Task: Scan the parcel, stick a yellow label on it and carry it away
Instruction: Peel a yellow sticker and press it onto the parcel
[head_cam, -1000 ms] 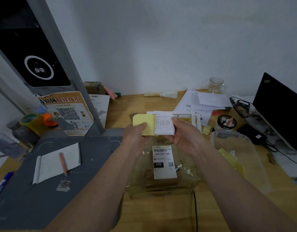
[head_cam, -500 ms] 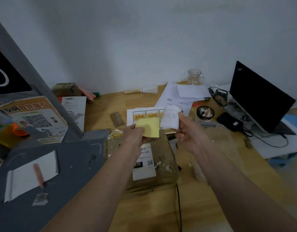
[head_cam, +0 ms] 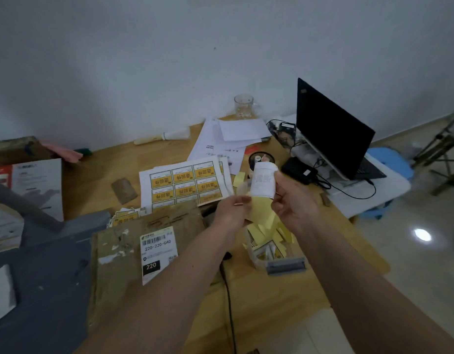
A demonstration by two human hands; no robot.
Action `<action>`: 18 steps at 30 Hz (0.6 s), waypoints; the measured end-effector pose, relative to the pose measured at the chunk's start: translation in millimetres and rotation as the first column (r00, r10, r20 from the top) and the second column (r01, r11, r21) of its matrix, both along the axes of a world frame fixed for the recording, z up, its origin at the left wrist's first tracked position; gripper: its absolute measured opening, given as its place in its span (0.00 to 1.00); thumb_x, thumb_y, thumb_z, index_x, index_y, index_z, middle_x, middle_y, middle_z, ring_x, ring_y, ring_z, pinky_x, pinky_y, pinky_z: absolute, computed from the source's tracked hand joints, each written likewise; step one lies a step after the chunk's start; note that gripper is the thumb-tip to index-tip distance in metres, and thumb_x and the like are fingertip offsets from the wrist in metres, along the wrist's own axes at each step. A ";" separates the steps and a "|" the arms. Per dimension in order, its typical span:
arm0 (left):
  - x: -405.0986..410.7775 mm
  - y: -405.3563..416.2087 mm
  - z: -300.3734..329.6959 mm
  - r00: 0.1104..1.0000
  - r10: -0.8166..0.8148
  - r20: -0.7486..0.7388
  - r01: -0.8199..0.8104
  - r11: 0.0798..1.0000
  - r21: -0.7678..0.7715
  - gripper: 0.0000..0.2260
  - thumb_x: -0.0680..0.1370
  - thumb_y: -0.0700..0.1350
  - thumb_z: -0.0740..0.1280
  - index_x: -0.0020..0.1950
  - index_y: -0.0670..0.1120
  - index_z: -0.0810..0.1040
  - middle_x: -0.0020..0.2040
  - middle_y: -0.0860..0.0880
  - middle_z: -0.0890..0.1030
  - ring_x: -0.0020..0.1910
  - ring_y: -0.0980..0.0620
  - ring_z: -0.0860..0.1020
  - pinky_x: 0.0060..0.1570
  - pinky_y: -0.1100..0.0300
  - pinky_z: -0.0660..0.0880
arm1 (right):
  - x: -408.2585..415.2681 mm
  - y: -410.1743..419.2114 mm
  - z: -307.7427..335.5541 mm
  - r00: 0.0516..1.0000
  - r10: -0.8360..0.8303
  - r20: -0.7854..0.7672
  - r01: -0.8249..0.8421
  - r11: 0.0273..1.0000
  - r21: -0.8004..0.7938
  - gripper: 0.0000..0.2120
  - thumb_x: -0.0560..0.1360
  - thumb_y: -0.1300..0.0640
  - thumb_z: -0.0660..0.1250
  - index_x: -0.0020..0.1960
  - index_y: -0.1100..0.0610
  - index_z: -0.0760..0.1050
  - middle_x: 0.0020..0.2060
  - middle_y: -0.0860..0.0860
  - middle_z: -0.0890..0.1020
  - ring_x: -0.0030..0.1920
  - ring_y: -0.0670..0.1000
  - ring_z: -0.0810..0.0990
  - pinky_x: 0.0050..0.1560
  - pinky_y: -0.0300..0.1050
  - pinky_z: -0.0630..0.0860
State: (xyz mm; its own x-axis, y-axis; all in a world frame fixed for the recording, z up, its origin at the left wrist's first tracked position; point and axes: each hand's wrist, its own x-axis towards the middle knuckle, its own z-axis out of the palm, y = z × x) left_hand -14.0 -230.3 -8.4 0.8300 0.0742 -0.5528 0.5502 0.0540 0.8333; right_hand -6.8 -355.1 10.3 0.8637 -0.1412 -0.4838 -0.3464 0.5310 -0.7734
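The brown cardboard parcel (head_cam: 118,254) lies flat on the desk at lower left, its white shipping label (head_cam: 158,254) facing up. My right hand (head_cam: 295,203) pinches a curled peeled label (head_cam: 264,182), whose pale back with faint print faces me. My left hand (head_cam: 231,210) is just left of it, fingers pinched on a yellow backing strip (head_cam: 261,213) that hangs over a clear bin (head_cam: 256,256) of yellow scraps. Both hands are up and to the right of the parcel, not touching it. A sheet of yellow labels (head_cam: 185,182) lies behind my hands.
A grey scanner platform (head_cam: 42,277) borders the parcel on the left. An open laptop (head_cam: 330,131), cables and a black adapter (head_cam: 298,171) crowd the right. Papers (head_cam: 231,134) and a glass mug (head_cam: 243,106) sit at the back. A black cable (head_cam: 228,290) runs toward me.
My view has swung to the right. Both hands moved right, off the parcel and over the scrap bin. The yellow backing has come away from the label and hangs down.
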 end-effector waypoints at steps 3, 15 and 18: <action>1.2 -11.5 -4.4 0.990 -0.140 -0.015 0.141 0.989 0.039 0.09 0.77 0.35 0.63 0.49 0.45 0.81 0.48 0.44 0.79 0.44 0.48 0.78 0.45 0.56 0.77 | 1.1 -9.0 -0.6 1.000 -0.020 -0.005 0.020 0.999 -0.033 0.20 0.76 0.57 0.67 0.62 0.68 0.73 0.44 0.59 0.80 0.29 0.46 0.75 0.23 0.37 0.70; -16.5 24.9 35.1 0.890 -0.029 0.456 -0.184 0.890 0.417 0.15 0.69 0.48 0.74 0.52 0.51 0.74 0.53 0.54 0.76 0.52 0.58 0.74 0.46 0.69 0.71 | 8.8 51.0 14.1 0.985 0.160 0.059 -0.130 0.929 -0.346 0.07 0.75 0.57 0.68 0.42 0.61 0.79 0.38 0.56 0.80 0.39 0.52 0.78 0.44 0.47 0.77; -25.4 43.9 40.8 0.881 -0.071 0.468 -0.229 0.801 0.553 0.20 0.65 0.47 0.76 0.49 0.51 0.69 0.49 0.54 0.72 0.49 0.58 0.72 0.41 0.69 0.68 | 4.8 87.2 16.6 0.966 0.245 0.082 -0.179 0.863 -0.472 0.11 0.75 0.55 0.67 0.48 0.63 0.79 0.42 0.58 0.82 0.43 0.54 0.80 0.42 0.49 0.76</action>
State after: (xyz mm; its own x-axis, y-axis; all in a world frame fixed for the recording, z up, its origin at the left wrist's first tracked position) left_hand -39.4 -186.4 32.4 0.9430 0.3293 0.0477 0.1277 -0.4907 0.8619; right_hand -2.0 -267.9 27.0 0.9499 -0.1236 -0.2870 -0.2853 0.0321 -0.9579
